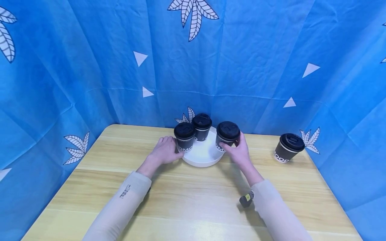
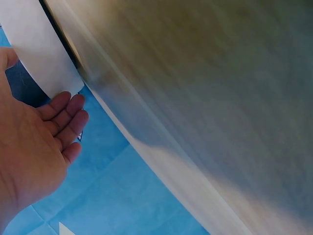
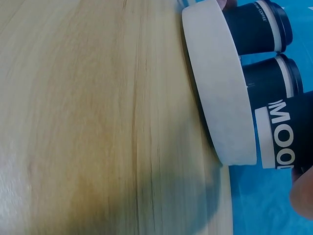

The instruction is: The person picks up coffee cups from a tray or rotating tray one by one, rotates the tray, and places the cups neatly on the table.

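My left hand (image 1: 165, 150) holds the left side of a round white tray (image 1: 208, 160), with its thumb at the rim. In the left wrist view its bent fingers (image 2: 68, 122) lie by the tray's wall. Inside the tray stand two black-lidded paper coffee cups: a near-left cup (image 1: 185, 139) beside this hand and a back cup (image 1: 201, 129). My right hand (image 1: 239, 152) grips a third coffee cup (image 1: 228, 132) around its side, over the tray's right part. That cup (image 3: 283, 132) shows its white base close by the rim in the right wrist view.
Another lidded coffee cup (image 1: 287, 149) stands at the right of the wooden table (image 1: 193, 201), near its back corner. A blue patterned curtain (image 1: 256, 67) hangs close behind the table and along both sides. A small black device (image 1: 246, 199) is at the right cuff.
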Demonstrator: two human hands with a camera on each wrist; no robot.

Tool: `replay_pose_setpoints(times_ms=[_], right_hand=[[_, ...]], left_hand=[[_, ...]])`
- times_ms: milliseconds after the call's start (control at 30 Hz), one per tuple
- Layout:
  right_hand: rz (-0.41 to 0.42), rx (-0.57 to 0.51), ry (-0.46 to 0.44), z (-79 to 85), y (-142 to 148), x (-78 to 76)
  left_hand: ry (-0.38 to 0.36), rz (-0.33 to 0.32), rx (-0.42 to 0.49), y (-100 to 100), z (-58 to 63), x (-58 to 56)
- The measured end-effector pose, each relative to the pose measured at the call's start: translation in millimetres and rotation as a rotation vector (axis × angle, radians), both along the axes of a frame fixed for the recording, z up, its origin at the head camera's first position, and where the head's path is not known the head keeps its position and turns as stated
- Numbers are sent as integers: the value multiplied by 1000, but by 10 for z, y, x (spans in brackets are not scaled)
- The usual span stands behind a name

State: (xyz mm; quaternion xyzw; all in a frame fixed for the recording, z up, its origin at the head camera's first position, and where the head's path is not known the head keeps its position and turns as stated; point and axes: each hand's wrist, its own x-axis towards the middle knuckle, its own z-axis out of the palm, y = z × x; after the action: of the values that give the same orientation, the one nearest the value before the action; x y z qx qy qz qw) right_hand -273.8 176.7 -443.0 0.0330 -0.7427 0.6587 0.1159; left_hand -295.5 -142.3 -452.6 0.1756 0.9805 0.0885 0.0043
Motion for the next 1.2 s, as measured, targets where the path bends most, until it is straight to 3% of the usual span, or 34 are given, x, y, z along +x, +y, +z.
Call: replay_pose_setpoints(times_ms=[1200], right_hand=[[-90,2,-8,-71,289,65]], left_hand=[[-11,1,15,-4,14,24]])
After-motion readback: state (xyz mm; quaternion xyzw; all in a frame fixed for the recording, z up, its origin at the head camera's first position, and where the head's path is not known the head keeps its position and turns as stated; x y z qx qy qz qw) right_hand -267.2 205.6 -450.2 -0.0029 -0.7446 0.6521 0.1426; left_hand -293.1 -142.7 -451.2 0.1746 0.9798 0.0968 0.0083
